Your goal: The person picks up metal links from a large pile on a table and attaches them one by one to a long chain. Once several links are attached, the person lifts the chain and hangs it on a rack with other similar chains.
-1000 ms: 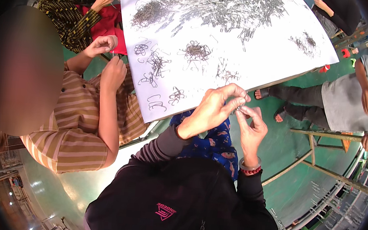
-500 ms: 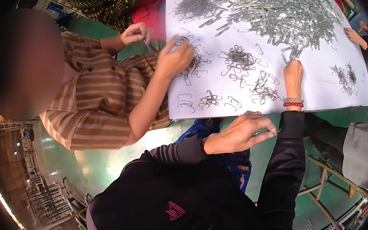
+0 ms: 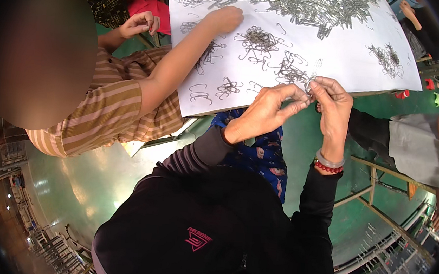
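My left hand and my right hand meet at the near edge of a white table sheet. Their fingertips pinch small bent metal wire clips between them. Small bunches of linked clips lie on the sheet just beyond my hands. A big heap of loose silver clips covers the far part of the sheet. My right wrist carries a red bead bracelet and a pale bangle.
A person in a striped shirt sits on my left, one arm reaching onto the sheet to a clip bunch. Another person in grey sits at the right. Green floor and metal frames lie below.
My right hand drew back from the clip piles on the sheet and joined my left hand at the table's edge, both now pinching clips. The neighbour's arm reached further across the sheet.
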Demonstrator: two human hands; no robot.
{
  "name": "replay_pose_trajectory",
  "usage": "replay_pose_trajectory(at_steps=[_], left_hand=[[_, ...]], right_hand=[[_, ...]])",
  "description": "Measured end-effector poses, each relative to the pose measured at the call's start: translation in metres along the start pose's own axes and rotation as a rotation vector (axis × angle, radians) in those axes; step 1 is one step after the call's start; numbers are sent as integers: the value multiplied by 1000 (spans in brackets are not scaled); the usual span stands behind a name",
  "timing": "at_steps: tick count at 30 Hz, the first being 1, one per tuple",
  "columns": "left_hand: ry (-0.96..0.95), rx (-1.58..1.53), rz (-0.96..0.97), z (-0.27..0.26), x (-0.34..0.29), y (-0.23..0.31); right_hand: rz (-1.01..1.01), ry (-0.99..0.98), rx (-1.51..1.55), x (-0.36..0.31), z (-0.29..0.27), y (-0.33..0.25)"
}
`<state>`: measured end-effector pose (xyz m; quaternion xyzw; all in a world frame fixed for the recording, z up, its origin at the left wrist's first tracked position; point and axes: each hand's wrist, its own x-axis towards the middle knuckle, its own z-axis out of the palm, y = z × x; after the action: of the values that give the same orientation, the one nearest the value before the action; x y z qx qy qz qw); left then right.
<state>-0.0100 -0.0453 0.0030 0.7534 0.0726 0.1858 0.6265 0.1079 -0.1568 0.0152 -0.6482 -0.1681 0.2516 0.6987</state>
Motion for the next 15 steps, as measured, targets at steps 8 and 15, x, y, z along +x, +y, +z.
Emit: replay_pose_trajectory(at_steps=[8, 15], left_hand=[[-5, 120, 42, -4, -9, 9], [50, 108, 30, -14, -16, -7]], right_hand=[[-163, 32, 157, -34, 7, -8], [-228, 45, 121, -31, 19, 0]])
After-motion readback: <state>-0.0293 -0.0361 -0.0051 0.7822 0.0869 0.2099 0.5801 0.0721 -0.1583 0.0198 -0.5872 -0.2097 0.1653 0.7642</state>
